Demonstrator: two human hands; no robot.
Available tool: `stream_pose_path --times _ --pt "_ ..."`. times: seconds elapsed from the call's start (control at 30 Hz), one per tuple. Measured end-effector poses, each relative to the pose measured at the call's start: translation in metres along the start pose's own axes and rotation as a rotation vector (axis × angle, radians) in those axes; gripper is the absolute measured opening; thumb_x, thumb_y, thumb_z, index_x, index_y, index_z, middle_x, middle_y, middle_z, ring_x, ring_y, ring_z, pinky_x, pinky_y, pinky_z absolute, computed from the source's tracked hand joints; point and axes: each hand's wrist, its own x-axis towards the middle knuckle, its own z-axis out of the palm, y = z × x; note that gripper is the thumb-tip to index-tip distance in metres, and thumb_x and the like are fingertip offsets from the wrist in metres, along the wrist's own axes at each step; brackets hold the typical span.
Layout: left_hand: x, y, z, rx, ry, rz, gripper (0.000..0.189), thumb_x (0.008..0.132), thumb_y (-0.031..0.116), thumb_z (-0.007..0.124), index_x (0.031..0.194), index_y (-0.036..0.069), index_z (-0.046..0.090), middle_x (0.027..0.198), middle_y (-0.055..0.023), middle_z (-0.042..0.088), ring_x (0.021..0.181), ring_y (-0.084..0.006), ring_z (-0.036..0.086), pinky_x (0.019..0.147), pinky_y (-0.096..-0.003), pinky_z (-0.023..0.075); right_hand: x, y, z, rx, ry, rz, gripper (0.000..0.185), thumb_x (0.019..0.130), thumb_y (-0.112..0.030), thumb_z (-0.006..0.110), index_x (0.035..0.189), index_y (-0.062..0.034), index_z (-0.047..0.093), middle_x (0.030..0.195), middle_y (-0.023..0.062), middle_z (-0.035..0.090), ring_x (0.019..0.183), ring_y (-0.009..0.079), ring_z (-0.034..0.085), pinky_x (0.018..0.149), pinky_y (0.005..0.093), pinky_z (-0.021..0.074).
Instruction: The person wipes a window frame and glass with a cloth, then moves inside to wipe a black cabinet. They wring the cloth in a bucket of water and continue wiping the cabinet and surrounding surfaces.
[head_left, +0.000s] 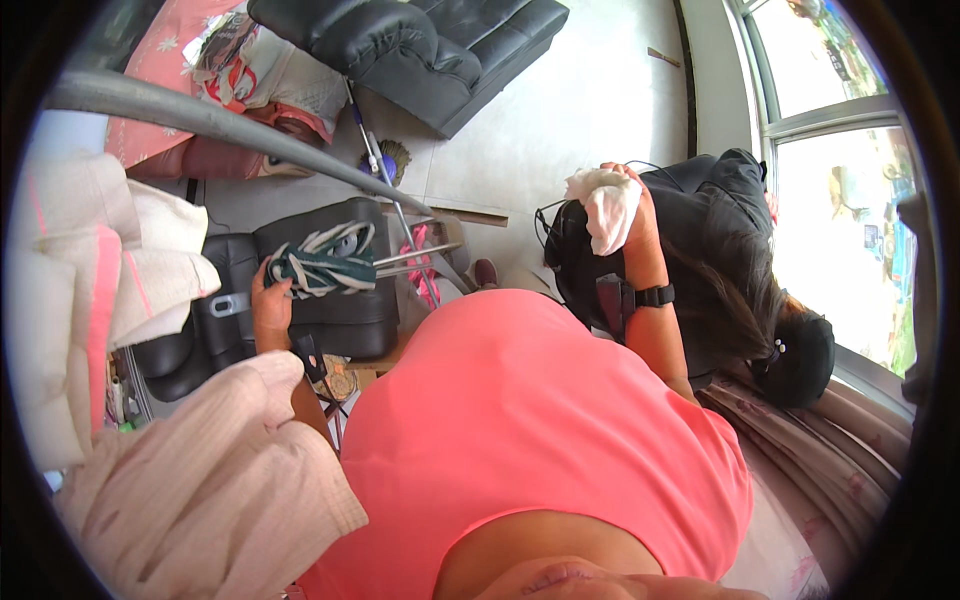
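My left hand (271, 304) grips the near end of a bundled green-and-white striped cloth (326, 262). Thin metal rods (416, 259) stick out at the cloth's other end. On the other side, my raised right hand (631, 206) holds a crumpled white cloth (604, 206), which hangs partly over the fingers. A black band (655, 295) is around my right wrist.
A grey metal pole (247, 135) crosses the upper left. Pale cloths with pink stripes (105, 292) and a beige cloth (217, 465) hang at left. A person in black (712, 202) is close on my right, by the window (832, 247). Black sofas (465, 60) stand ahead.
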Motion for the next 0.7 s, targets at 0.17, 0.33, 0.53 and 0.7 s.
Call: stream_pose_path --times 0.17,0.33,0.53,0.7 --pt "0.009 0.002 -0.01 0.089 0.016 -0.12 0.058 0.072 -0.013 0.053 0.128 -0.003 0.042 0.117 -0.0174 0.055 0.106 -0.0281 0.056 0.095 -0.0384 0.0434 0.027 -0.018 -0.006 0.101 -0.058 -0.199 0.019 0.085 -0.012 0.055 0.1 -0.0009 0.056 0.088 0.0094 0.063 0.082 0.0192 0.062 0.072 0.0303 0.0521" --pt "0.009 0.011 -0.035 0.564 -0.036 -0.217 0.046 0.079 -0.004 0.052 0.124 -0.008 0.045 0.121 -0.0192 0.054 0.099 -0.0252 0.06 0.088 -0.0292 0.0457 0.05 -0.048 -0.007 -1.652 0.016 -0.594 0.022 0.066 -0.013 0.059 0.085 -0.0097 0.068 0.077 0.0057 0.066 0.072 0.0246 0.063 0.07 0.0298 0.0508" --pt "0.012 0.015 -0.006 1.009 -0.054 -0.491 0.05 0.067 0.001 0.069 0.115 0.002 0.058 0.097 -0.0115 0.062 0.082 -0.0172 0.057 0.073 -0.0292 0.0461 0.124 -0.024 -0.058 -1.62 0.076 -0.524 0.012 0.075 -0.002 0.059 0.083 -0.0025 0.068 0.073 0.0096 0.067 0.065 0.0199 0.061 0.064 0.0274 0.0495" --pt "0.006 0.03 0.069 1.285 0.042 -0.688 0.047 0.069 0.001 0.07 0.114 0.0 0.057 0.082 -0.0078 0.063 0.066 -0.0134 0.054 0.059 -0.028 0.044 0.193 0.013 -0.134 -0.342 0.17 -0.094 0.028 0.091 -0.016 0.041 0.103 0.004 0.056 0.099 0.0179 0.062 0.087 0.0295 0.061 0.076 0.0386 0.0501"
